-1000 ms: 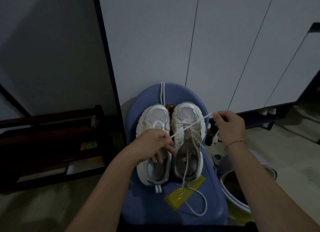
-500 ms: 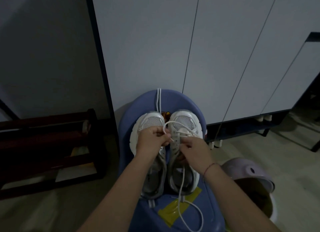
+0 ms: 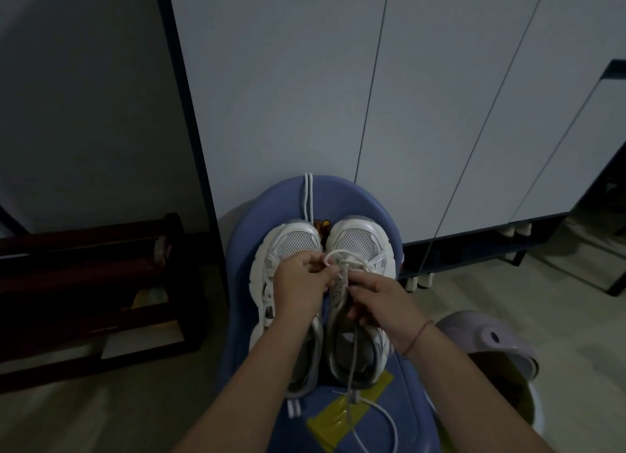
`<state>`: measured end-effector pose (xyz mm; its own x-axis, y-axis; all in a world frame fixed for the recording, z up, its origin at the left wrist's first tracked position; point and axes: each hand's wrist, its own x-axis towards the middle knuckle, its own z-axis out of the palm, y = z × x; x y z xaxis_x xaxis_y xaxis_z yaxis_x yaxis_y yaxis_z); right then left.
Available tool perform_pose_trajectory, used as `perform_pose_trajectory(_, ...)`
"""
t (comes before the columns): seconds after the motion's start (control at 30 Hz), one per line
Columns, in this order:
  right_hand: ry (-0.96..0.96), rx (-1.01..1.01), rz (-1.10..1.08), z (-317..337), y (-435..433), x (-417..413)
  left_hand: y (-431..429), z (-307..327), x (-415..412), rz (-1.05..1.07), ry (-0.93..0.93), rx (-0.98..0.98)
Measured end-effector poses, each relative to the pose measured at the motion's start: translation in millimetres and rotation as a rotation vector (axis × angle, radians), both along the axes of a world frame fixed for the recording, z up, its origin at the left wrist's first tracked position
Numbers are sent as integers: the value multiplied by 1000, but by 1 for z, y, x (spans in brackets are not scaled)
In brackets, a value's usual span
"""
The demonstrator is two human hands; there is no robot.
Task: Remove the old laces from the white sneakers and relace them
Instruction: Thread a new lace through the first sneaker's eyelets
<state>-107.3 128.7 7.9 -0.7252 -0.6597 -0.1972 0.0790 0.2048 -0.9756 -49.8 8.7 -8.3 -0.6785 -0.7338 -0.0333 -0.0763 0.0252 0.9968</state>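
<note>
The two white sneakers (image 3: 298, 242) sit side by side, toes pointing away, on a blue seat (image 3: 338, 195). Over the right-hand shoe's eyelets, the left hand (image 3: 301, 283) pinches a loop of the lace (image 3: 340, 253), and the right hand (image 3: 379, 300) curls its fingers on it just below. The lace looks light, limp and slightly slick. It probably threads best gripped close behind its stiff tip.

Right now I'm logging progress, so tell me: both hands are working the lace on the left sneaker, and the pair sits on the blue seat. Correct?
Wrong shoe. The head view shows the left hand and right hand working the lace on the right sneaker, not the left sneaker. The pair does sit on the blue seat.
</note>
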Motion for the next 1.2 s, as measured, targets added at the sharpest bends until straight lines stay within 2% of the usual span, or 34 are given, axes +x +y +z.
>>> perform_pose_trajectory(0.23, 13, 11, 37, 2, 3, -1, 3, -4, -2, 54, -36, -105)
perform_pose_trajectory(0.57, -51, -13, 54, 1, 5, -5, -4, 0, 2, -70, -117, -152)
perform_pose_trajectory(0.77, -36, -52, 32, -4, 3, -5, 1, 4, 5, -150, -147, -327)
perform_pose_trajectory(0.93, -40, -70, -5, -10, -4, -5, -2, 9, 11, -227, -215, -317)
perform_pose_trajectory(1.2, 9, -57, -75, -14, -10, -2, -8, 8, 19, -314, -154, -365)
